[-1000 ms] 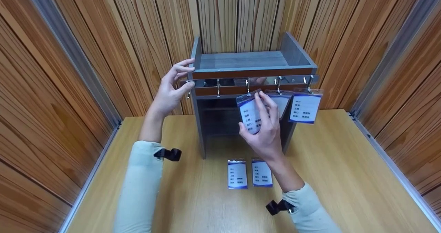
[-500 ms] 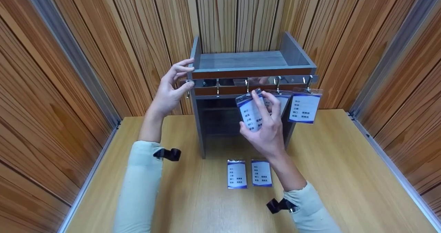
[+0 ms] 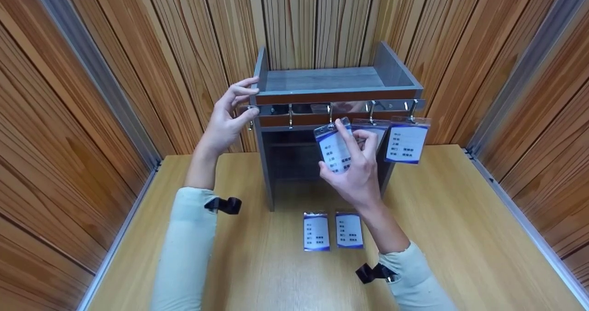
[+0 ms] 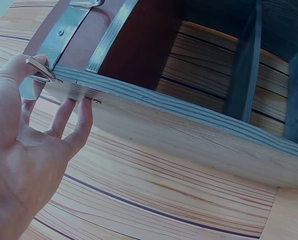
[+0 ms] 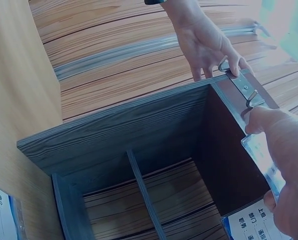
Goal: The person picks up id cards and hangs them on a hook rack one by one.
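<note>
My right hand [image 3: 356, 173] pinches an ID badge in a clear holder [image 3: 331, 150], thumb low on its left edge and index finger near its top. The badge leans to one side, its top edge at the tip of a metal hook [image 3: 330, 113]; whether the hook passes through its slot I cannot tell. My left hand [image 3: 225, 122] grips the left front corner of a grey wooden shelf unit [image 3: 322, 80]. Its thumb rests on the end of the hook rail [image 4: 58, 37], while fingertips touch the side panel [image 4: 138, 125].
One badge [image 3: 407, 141] hangs from the rightmost front hook. Another badge [image 3: 381, 131] hangs beside it, partly behind my right hand. Two badges, a left one [image 3: 316, 233] and a right one [image 3: 349, 231], lie on the wooden table [image 3: 257, 265]. Wood-panelled walls [image 3: 184, 35] surround the table.
My right index finger has shifted left along the badge's top and straightened, while the middle finger has curled back. The badge has risen very slightly. My left hand has stayed put.
</note>
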A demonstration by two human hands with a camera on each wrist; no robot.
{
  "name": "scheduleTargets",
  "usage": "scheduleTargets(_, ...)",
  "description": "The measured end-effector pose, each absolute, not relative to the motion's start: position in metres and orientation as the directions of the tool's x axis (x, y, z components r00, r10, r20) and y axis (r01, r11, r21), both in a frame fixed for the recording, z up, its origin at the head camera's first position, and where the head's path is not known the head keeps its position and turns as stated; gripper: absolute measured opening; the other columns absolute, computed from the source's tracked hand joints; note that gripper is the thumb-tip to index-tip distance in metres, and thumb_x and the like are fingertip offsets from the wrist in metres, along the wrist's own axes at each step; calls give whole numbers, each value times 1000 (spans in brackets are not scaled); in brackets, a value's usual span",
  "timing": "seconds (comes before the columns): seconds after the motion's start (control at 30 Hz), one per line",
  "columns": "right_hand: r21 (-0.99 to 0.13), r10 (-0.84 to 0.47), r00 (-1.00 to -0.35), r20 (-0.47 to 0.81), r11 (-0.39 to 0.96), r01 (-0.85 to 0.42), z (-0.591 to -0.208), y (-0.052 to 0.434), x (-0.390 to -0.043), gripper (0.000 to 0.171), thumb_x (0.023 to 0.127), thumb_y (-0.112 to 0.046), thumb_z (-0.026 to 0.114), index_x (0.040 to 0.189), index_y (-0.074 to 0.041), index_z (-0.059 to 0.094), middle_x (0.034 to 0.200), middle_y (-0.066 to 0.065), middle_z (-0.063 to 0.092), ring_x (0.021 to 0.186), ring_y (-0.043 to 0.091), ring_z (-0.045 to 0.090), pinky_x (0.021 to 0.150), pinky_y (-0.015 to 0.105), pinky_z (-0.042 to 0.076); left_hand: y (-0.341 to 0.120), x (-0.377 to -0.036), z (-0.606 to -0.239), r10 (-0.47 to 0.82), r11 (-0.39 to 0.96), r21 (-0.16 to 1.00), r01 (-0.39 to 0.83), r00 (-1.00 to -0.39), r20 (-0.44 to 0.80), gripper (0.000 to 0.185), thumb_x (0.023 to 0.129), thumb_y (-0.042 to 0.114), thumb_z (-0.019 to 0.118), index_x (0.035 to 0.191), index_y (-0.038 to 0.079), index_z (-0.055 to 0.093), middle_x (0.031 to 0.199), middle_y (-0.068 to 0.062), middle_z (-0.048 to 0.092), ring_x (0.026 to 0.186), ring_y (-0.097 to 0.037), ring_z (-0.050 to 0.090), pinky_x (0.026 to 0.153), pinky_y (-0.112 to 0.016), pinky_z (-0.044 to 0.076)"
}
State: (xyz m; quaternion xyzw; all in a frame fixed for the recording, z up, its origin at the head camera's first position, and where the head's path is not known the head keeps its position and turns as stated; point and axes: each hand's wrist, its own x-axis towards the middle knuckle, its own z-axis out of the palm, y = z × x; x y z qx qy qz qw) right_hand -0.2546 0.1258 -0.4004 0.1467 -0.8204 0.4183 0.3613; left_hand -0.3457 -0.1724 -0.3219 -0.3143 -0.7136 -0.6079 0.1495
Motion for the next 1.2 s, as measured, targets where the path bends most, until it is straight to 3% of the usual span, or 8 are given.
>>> scheduleTargets(0.27, -596, 54, -719, 693, 604, -529, -401, 127, -258, 88, 85, -18, 95, 165, -13, 58, 138, 22, 45, 132, 34, 51, 103, 49, 60, -171, -345, -324, 264, 62, 777, 626, -761, 592, 34, 108, -2, 64, 142, -6, 58, 176, -15, 49, 161, -38, 49, 136, -64, 34)
scheduleTargets(0.6, -630, 114, -722, 683, 592, -502, -417, 113, -264, 90, 92, -18, 95, 170, -15, 50, 142, 23, 46, 140, 38, 56, 115, 55, 62, -172, -344, -323, 266, 66, 778, 625, -763, 590, 32, 109, -2, 62, 141, -3, 60, 175, -14, 50, 162, -39, 48, 137, -64, 32)
scheduleTargets(1.03, -641, 144, -716, 684, 589, -493, -429, 105, -273, 95, 93, -22, 95, 173, -18, 44, 142, 22, 49, 139, 39, 62, 118, 51, 61, -173, -345, -322, 261, 68, 774, 629, -760, 595, 31, 109, -2, 63, 139, 0, 62, 176, -15, 50, 163, -42, 46, 138, -67, 29)
scheduleTargets(1.2, -620, 132, -698, 703, 594, -512, -434, 106, -272, 95, 92, -20, 96, 172, -15, 45, 143, 23, 49, 130, 37, 66, 109, 50, 66, -172, -346, -322, 259, 50, 777, 627, -760, 596, 33, 107, -5, 64, 140, -5, 60, 175, -17, 50, 162, -41, 49, 136, -62, 34)
